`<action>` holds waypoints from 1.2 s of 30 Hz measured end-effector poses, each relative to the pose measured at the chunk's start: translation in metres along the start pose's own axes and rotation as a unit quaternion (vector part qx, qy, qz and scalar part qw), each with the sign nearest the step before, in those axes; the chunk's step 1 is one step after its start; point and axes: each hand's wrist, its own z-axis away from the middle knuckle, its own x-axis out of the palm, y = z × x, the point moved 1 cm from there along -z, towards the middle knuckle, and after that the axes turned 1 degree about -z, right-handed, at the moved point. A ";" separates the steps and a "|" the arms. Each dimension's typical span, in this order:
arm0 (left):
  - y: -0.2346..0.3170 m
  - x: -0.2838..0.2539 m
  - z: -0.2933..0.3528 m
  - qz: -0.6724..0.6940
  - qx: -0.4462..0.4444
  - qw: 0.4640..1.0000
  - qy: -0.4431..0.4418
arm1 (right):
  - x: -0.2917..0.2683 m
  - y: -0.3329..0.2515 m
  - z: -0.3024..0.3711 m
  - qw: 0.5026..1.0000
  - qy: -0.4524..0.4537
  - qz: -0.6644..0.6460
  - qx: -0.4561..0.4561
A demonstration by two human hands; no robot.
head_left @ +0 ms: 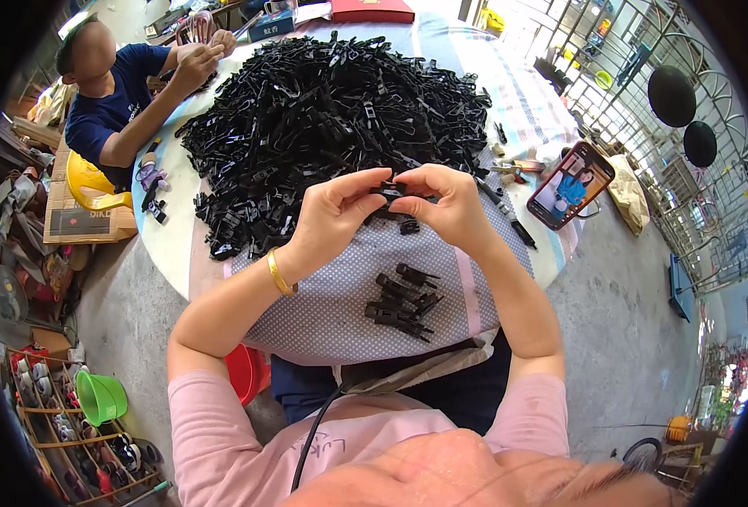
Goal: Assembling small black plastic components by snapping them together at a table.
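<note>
Both of my hands meet over the near edge of a big heap of black plastic clips [340,110]. My left hand [336,211], with a gold bangle at the wrist, pinches a small black clip [391,191] between thumb and fingertips. From the other side, my right hand [448,207] grips the same clip, its thumb and index finger closed on it. The fingers partly cover the clip, so its exact form is unclear. Closer to me, several loose black clips [401,304] lie in a small group on the dotted cloth [331,313].
At the right, a phone [571,186] stands tilted, with a black pen-like tool [509,215] beside it. Across the table's left side sits another person [120,101] in dark blue, hands raised. A red box [372,10] is at the far edge; a red bucket [245,372] stands below.
</note>
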 end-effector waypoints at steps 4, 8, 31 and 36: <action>0.005 -0.002 -0.002 0.058 -0.052 0.997 -0.029 | -0.003 -0.003 0.000 0.993 0.001 -0.086 0.082; -0.002 0.007 0.003 0.142 -0.114 0.976 -0.119 | -0.021 0.022 -0.009 0.950 -0.071 -0.271 0.137; -0.016 0.028 -0.001 -0.165 -0.003 0.984 -0.061 | -0.024 0.040 -0.014 0.984 0.135 0.025 0.113; -0.011 0.018 0.001 -0.101 -0.038 0.994 -0.010 | -0.019 0.016 -0.011 0.925 0.055 -0.330 0.179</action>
